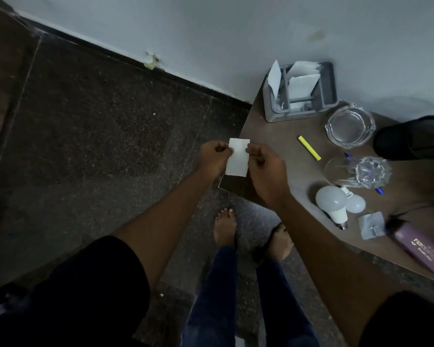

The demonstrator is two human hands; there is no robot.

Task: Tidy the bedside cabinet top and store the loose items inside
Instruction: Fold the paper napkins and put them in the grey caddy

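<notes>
- White paper slip [238,157] is held in the air over the near left corner of the cabinet top [273,126], not resting on it.
- Left hand [214,159] pinches the slip's left edge between thumb and fingers. Right hand [264,169] pinches the right edge the same way, with its other fingers curled in.
- Grey organiser [328,96] stands at the back corner against the wall with several papers upright in its compartments. Judged the likely home for the slip.
- Loose on the top: yellow highlighter [309,148]; glass ashtray [350,126]; clear tumbler [341,171] lying on its side across a blue pen [379,190]; large white bulb [332,202] touching a small bulb [355,204]; grey wall hook [371,225].
- Purple pack [421,249] sits at the right edge, its label too dim to read. Black mesh holder [416,136] is partly out of frame.
- Progress judged early: the papers are partly gathered and everything else is unsorted. Nothing shows as stored inside, and no cabinet door or drawer is in view.
</notes>
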